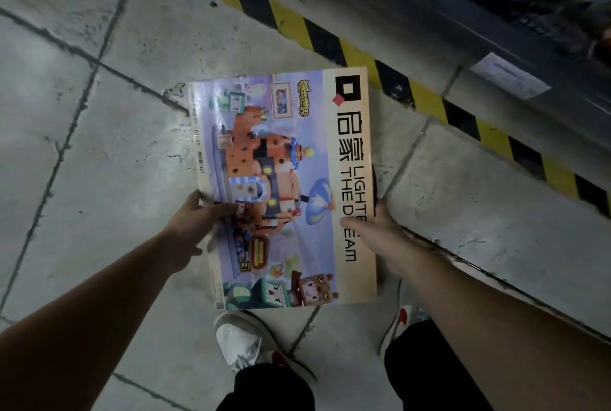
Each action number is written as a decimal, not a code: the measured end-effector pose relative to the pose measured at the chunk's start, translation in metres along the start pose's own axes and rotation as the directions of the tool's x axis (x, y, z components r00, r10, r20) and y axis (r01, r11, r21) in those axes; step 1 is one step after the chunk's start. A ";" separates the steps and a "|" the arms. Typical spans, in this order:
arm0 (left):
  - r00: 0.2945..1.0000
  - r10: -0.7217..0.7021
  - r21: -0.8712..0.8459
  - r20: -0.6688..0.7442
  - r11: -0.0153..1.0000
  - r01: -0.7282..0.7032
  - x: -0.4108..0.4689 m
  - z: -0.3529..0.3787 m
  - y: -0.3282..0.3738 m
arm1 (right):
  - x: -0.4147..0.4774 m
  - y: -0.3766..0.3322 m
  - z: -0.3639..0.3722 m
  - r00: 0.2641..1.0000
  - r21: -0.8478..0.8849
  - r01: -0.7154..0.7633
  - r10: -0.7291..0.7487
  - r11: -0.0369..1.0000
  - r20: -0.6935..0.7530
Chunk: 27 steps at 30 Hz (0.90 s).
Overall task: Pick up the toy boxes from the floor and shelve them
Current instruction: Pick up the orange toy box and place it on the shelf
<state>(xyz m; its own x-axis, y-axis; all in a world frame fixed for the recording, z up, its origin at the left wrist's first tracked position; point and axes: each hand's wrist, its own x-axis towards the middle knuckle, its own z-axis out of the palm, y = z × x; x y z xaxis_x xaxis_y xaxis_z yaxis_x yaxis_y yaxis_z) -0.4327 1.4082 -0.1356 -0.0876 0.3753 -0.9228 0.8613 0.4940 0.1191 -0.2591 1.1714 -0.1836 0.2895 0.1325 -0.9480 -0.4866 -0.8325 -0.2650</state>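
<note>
One large flat rectangular toy box [284, 189], glossy, printed with orange block-built figures on a lilac ground and a cream band bearing black lettering. Held face-up above grey concrete floor [82, 113], between both hands, roughly over the person's feet. Whether any edge touches the floor: cannot tell.

Left hand [195, 229] at the box's left long edge, lower half; thumb laid across the printed face, remaining fingers [203, 248] curled under the edge. Closed on the box.

Right hand [380, 229] at the right long edge, over the cream band; thumb pressed on the face beside the lettering, other fingers out of sight beneath the box. Closed on the box.

Both bare forearms extended forward and down from the lower corners of the view.

Below the box: two white sneakers with red trim, left [241, 341] and right [401, 324], and black trouser legs [429, 371].

Floor marked by dark joint lines and cracks. Yellow-and-black diagonal hazard stripe [330, 40] running from top centre to right edge, behind the box's far corner. Beyond the stripe, dark blue-grey metal shelf frame [496, 47] carrying a white label [509, 78], text illegible. Shelf contents at top right dark and blurred; not identifiable.
</note>
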 end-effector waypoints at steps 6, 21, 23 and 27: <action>1.000 0.016 -0.109 -0.001 0.994 -0.016 0.005 0.000 0.001 | -0.008 -0.004 0.005 0.998 0.095 0.033 -0.027 0.995 -0.059; 0.997 0.077 -0.187 0.008 0.980 -0.074 -0.081 -0.044 0.024 | -0.116 -0.057 -0.016 0.944 0.111 0.282 -0.255 0.953 -0.209; 0.995 0.097 -0.208 -0.001 0.974 -0.095 -0.108 -0.052 0.034 | -0.144 -0.075 -0.029 0.923 0.094 0.339 -0.311 0.936 -0.227; 0.988 0.153 -0.230 -0.007 0.962 -0.150 -0.164 -0.071 0.055 | -0.210 -0.112 -0.055 0.878 0.036 0.428 -0.406 0.903 -0.255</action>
<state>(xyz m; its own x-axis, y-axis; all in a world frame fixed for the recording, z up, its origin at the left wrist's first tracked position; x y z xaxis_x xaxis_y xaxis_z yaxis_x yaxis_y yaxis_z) -0.4063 1.4296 0.0479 0.0416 0.4514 -0.8913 0.7263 0.5989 0.3373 -0.2200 1.2068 0.0546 0.6617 0.3170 -0.6795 -0.3449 -0.6760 -0.6512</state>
